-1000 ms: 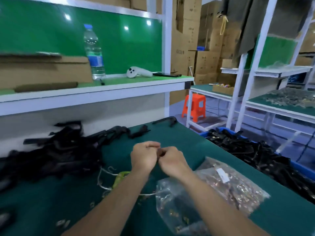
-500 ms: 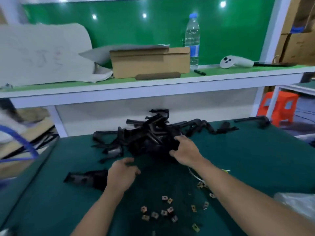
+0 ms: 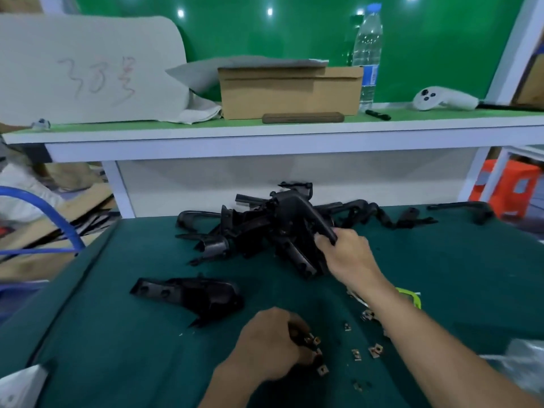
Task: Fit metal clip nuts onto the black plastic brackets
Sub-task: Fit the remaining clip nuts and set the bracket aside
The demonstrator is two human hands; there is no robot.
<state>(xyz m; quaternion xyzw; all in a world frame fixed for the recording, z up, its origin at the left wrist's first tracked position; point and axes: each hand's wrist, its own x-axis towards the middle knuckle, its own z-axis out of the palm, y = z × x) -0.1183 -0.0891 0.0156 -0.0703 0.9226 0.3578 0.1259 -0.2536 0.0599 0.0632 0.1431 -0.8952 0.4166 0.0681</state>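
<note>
Tubing (image 3: 44, 212) in blue curves in at the far left edge, beyond the green work table (image 3: 117, 363). On the shelf above it a pale foam sheet (image 3: 88, 69) with red scrawl leans against the green backboard.

Lower down, a lone bracket (image 3: 191, 295) of black plastic lies flat on the table, apart from the others. Near the front edge the left hand (image 3: 270, 346) is knuckles-up. Its fingers are curled down over a small cluster of clip nuts (image 3: 313, 340), pinching at them. I cannot tell whether any is lifted off the mat.

Behind, at the middle of the table, sits the pile of black brackets (image 3: 250, 228), tangled together against the back panel. On the shelf over it stands a cardboard box (image 3: 290, 92) with a dark flat bar in front.

The right hand (image 3: 347, 257) reaches into the right side of the pile. Its fingers are wrapped round the lower end of a raised bracket (image 3: 294, 204), which angles up above the heap. More loose nuts (image 3: 374, 350) are scattered on the mat between the two forearms.

Further right, a water bottle (image 3: 368, 51) stands beside the box and a white controller (image 3: 441, 98) lies on the shelf. A green tag (image 3: 410, 298) peeks out past the right forearm, and a clear plastic bag (image 3: 518, 363) shows at the lower right corner. An orange stool (image 3: 512, 187) stands beyond the table.
</note>
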